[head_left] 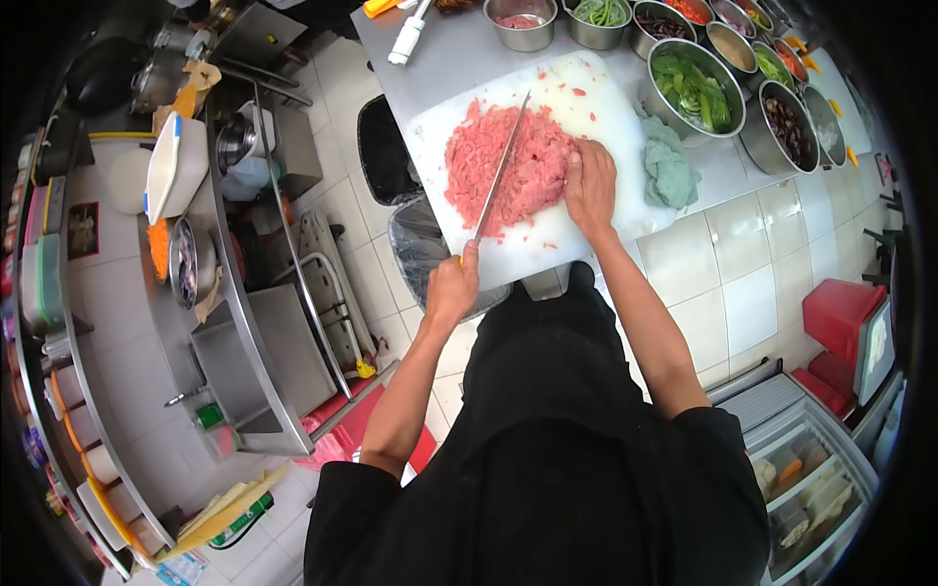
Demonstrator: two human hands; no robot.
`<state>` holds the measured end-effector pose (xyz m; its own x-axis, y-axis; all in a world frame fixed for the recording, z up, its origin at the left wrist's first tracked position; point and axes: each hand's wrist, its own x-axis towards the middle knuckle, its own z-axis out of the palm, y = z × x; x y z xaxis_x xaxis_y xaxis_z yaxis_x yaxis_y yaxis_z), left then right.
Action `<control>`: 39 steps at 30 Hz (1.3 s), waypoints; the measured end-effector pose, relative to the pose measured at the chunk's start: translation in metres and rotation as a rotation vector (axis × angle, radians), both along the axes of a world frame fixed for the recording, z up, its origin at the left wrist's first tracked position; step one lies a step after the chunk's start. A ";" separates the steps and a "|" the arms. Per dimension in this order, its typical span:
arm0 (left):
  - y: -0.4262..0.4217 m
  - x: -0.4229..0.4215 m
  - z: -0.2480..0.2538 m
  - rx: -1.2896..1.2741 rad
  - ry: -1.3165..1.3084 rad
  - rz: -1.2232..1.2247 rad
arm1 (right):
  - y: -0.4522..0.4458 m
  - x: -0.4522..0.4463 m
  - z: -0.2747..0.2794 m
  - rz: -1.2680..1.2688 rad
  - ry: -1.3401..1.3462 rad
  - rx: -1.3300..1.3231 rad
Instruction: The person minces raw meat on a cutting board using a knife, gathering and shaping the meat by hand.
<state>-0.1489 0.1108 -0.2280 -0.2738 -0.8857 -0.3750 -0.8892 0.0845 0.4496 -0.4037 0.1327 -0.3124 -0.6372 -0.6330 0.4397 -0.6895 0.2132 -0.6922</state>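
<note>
Chopped pink meat [528, 171] lies in a broad heap on a white cutting board [616, 112]. My left hand [453, 285] is closed around the handle of a long knife [503, 166], whose blade lies across the heap and points away from me. Against the heap's right edge rests my right hand [591, 188], its fingers stretched out and close together, touching the meat. Small bits of meat are scattered on the board. A crumpled green cloth [668, 166] sits at the board's right edge.
Steel bowls stand behind and right of the board, among them one of green vegetables [692, 90] and one of dark pieces [785, 127]. A white-handled tool [407, 39] lies at the back left. Below the table's left edge are black bins [383, 151].
</note>
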 end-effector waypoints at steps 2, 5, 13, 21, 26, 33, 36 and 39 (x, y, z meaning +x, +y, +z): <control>-0.006 -0.006 0.026 0.078 0.077 0.017 | -0.003 -0.008 -0.002 -0.019 0.029 -0.012; 0.011 -0.006 0.063 0.042 0.252 0.072 | 0.001 -0.003 -0.002 0.000 0.001 0.021; 0.003 -0.003 0.030 0.104 0.084 0.041 | -0.004 -0.011 -0.004 -0.012 0.041 -0.025; 0.000 0.008 -0.002 0.062 -0.011 0.012 | 0.000 -0.001 -0.002 -0.021 0.031 0.000; 0.011 -0.003 0.052 0.038 0.297 0.084 | 0.003 0.000 -0.001 0.001 -0.002 0.018; -0.002 0.002 0.031 0.115 0.127 0.042 | -0.003 -0.010 -0.001 -0.022 0.039 -0.002; 0.011 -0.001 0.048 -0.017 0.318 0.070 | 0.003 0.000 -0.002 0.002 -0.010 0.024; 0.006 0.010 -0.009 -0.116 0.190 0.030 | -0.001 -0.003 -0.003 0.000 0.007 0.019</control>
<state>-0.1386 0.1165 -0.2375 -0.3029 -0.9286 -0.2145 -0.7924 0.1204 0.5980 -0.4070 0.1314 -0.3150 -0.6342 -0.6413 0.4319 -0.6941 0.2262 -0.6834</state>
